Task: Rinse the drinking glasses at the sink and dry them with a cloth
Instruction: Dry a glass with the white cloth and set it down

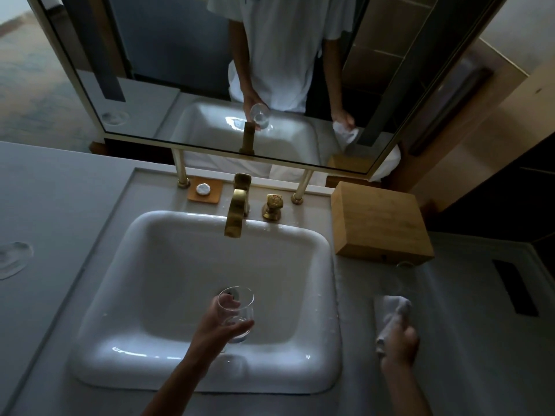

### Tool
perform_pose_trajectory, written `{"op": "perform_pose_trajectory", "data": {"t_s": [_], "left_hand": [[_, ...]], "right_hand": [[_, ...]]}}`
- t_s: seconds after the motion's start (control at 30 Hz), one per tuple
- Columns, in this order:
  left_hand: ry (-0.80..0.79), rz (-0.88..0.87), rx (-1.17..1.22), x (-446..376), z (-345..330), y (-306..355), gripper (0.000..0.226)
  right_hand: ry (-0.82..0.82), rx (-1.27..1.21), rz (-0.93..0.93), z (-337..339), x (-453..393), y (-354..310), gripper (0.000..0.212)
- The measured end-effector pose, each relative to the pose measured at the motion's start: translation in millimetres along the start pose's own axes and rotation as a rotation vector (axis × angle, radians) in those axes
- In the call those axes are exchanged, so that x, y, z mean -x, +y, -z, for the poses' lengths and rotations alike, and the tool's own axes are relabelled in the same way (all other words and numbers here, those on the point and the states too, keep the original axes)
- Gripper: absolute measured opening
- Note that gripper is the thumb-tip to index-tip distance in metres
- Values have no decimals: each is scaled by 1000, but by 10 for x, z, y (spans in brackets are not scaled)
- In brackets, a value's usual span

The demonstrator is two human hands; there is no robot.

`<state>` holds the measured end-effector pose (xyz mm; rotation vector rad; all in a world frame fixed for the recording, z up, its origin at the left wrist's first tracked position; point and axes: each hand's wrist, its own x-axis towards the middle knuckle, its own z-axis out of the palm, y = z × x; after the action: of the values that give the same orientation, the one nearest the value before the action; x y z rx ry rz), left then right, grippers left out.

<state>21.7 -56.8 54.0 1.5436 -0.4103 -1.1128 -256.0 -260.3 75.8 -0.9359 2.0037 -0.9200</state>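
Observation:
My left hand (219, 322) grips a clear drinking glass (237, 310) and holds it upright over the middle of the white sink basin (150, 295), above the drain. My right hand (401, 340) grips a white cloth (390, 310) on the counter right of the basin. A second clear glass (401, 277) stands on the counter just beyond the cloth, faint and hard to make out. The brass faucet (235, 211) at the back of the basin shows no running water.
A brass handle (272, 205) stands right of the faucet. A wooden box (380, 223) sits at the back right. A small tray with a round white item (204, 190) lies back left. The mirror (210, 85) rises behind the sink. A glass lid-like object (13, 259) lies far left.

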Motion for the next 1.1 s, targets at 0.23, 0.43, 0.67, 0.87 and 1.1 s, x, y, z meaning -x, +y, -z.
{"op": "perform_pose_trajectory", "data": {"t_s": [0.23, 0.43, 0.67, 0.87, 1.1], "left_hand": [[-131, -44, 28, 57, 97, 137, 67], [-290, -85, -19, 125, 162, 396, 82], [-418, -87, 41, 224, 306, 631, 64], [-451, 16, 135, 320, 495, 790, 38], [-565, 116, 110, 357, 650, 992, 47]], "right_hand": [[-479, -583, -261, 440, 275, -186, 45], [-720, -500, -161, 186, 883, -410, 30], [-885, -165, 260, -136, 1657, -646, 28], [-1141, 172, 614, -271, 2015, -737, 18], [-1385, 515, 775, -454, 2144, -678, 57]]}}
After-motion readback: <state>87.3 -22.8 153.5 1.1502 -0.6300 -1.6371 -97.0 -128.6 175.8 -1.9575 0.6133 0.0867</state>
